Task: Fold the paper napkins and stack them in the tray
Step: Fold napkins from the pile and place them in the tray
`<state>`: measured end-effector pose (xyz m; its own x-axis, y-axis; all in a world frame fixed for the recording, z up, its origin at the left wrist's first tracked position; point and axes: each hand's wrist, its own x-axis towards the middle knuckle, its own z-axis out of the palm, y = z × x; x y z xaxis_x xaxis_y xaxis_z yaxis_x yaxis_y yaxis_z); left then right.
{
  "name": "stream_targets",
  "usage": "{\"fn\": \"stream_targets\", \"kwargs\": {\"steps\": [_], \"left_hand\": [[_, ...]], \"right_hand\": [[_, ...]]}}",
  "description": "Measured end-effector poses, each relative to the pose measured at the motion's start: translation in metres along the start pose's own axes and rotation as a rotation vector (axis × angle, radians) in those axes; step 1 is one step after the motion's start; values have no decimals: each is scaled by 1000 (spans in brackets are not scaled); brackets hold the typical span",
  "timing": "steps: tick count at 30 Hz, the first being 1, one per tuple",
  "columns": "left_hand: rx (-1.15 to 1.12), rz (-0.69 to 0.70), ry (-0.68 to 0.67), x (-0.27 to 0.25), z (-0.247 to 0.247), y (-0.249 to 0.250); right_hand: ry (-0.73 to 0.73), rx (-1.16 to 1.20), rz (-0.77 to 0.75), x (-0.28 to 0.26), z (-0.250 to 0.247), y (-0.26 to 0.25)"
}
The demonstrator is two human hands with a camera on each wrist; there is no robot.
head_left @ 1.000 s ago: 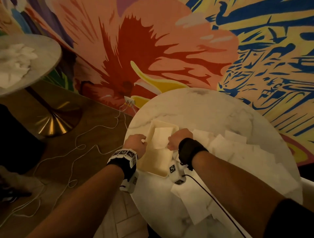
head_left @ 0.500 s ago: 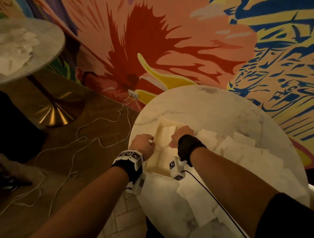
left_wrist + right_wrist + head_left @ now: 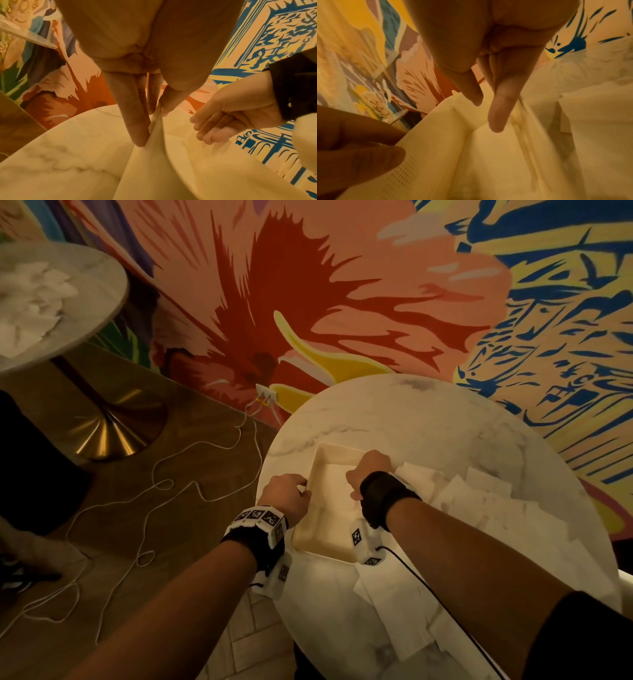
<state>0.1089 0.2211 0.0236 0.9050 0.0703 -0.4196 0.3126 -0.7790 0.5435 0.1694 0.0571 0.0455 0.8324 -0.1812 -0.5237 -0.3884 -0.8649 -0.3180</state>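
Observation:
A cream rectangular tray sits on the left part of a round marble table. A folded white napkin lies across the inside of the tray. My left hand is at the tray's left rim, and its thumb and fingers pinch the napkin's edge. My right hand is over the tray's far right part. Its fingers are straight and point down onto the napkin. My left hand also shows low in the right wrist view, and my right hand shows in the left wrist view.
Several loose unfolded napkins cover the table's right and near side. A second round table with a napkin heap stands at the far left. White cords trail over the wooden floor. A painted wall is close behind.
My right hand has moved forward toward the tray's far right corner. The napkin now lies lower in the tray. My left hand keeps its pinch at the left rim.

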Motion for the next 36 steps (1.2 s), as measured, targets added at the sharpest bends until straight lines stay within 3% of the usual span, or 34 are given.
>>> {"fn": "stream_targets", "kwargs": {"steps": [5,8,12,19,24,30,36], "left_hand": [[43,6,24,-4,-2,5],[99,95,115,-12,-6,13],[39,256,202,-31,2,43],[-88,417,67,-71,55,109],[-25,363,-67,-89,104,125],[226,214,-244,-97,151,103],[245,116,-290,-108,171,84]], "right_hand": [[51,129,-87,-13,-28,18],[96,365,-108,-17,-44,44],[142,513,-60,-28,-67,98],[88,494,50,-44,-70,199],[-20,291,19,-55,-54,242],[-112,8,-145,-68,-33,256],[-222,69,-243,-74,2,241]]}}
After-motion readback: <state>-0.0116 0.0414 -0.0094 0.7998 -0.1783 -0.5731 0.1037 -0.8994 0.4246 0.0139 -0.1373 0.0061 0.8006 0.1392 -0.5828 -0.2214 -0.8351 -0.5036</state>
